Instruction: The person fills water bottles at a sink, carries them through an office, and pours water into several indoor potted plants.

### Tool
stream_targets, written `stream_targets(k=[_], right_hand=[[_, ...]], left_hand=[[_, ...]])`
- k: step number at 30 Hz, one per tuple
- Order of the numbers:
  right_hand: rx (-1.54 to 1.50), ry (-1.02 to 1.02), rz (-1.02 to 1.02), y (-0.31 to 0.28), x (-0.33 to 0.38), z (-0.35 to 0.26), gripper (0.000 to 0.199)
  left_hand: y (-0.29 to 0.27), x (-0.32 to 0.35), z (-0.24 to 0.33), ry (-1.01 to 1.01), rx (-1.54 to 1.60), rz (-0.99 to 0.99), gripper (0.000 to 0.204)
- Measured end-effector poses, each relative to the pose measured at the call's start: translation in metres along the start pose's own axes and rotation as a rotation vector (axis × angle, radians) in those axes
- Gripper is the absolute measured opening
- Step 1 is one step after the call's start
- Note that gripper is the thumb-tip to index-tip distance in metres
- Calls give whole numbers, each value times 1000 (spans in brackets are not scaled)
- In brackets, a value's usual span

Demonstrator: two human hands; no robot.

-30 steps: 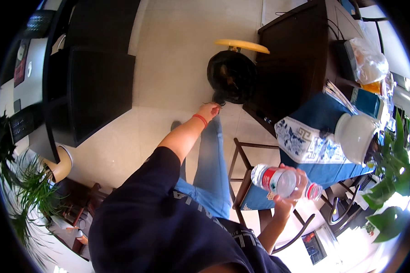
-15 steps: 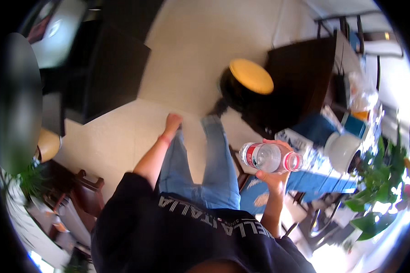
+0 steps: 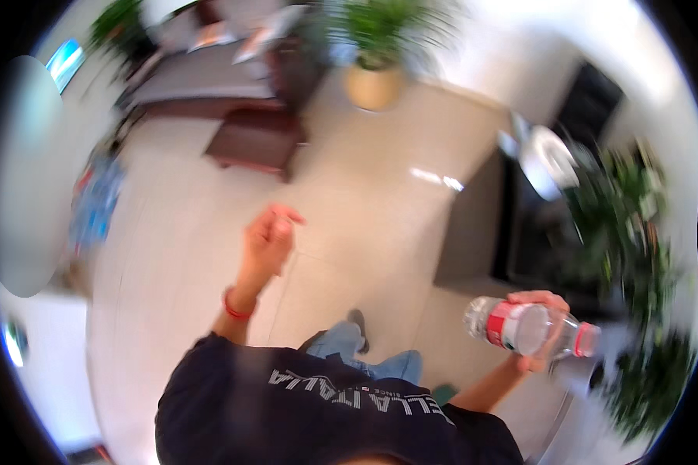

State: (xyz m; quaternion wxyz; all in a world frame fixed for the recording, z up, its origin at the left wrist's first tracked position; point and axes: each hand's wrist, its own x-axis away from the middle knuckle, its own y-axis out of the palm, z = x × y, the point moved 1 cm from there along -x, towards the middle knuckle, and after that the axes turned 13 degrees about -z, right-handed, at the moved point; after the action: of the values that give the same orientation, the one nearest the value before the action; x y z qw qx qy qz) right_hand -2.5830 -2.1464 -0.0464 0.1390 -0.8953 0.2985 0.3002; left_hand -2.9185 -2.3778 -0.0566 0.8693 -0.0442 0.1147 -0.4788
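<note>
You wear a dark navy short-sleeved T-shirt (image 3: 326, 411) with pale block lettering printed across it. Your forearms are bare below the sleeves. A thin red band (image 3: 237, 308) circles your left wrist. Below show light blue jeans (image 3: 364, 358) and a dark shoe (image 3: 357, 323).

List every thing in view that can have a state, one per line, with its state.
Clear plastic bottle: held on its side, red label, red cap on.
Right hand: closed around the bottle.
Left hand: empty, raised over the floor, fingers loosely curled.
Red wristband: worn on the left wrist.
Potted plant: upright on the floor, blurred.
Low dark table: standing on the floor; whether anything lies on it, cannot tell.
</note>
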Motion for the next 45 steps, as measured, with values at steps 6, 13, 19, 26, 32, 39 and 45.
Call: stream_targets(k=[6, 13, 19, 26, 32, 39, 45], right_hand=[[-240, -96, -426, 135, -181, 49, 101], [-668, -103, -369, 364, -319, 167, 104], [-788, -219, -597, 571, -450, 244, 106], [-1196, -97, -979, 837, -573, 270, 106], [-1193, -110, -1138, 1062, -625, 320, 103], [-1177, 84, -903, 1259, -715, 370, 99], [-1350, 186, -921, 1441, -783, 460, 86]], left_hand=[[-244, 103, 249, 781, -632, 620, 48], [-434, 131, 250, 518, -1181, 1019, 42], [-529, 147, 106, 108, -1068, 1312, 38], [-578, 150, -97, -421, -461, 1477, 35], [-670, 121, -235, -621, -88, 1394, 33], [-960, 64, -285, -611, -95, 1057, 34], [-1325, -11, -207, -327, -908, 546, 36]])
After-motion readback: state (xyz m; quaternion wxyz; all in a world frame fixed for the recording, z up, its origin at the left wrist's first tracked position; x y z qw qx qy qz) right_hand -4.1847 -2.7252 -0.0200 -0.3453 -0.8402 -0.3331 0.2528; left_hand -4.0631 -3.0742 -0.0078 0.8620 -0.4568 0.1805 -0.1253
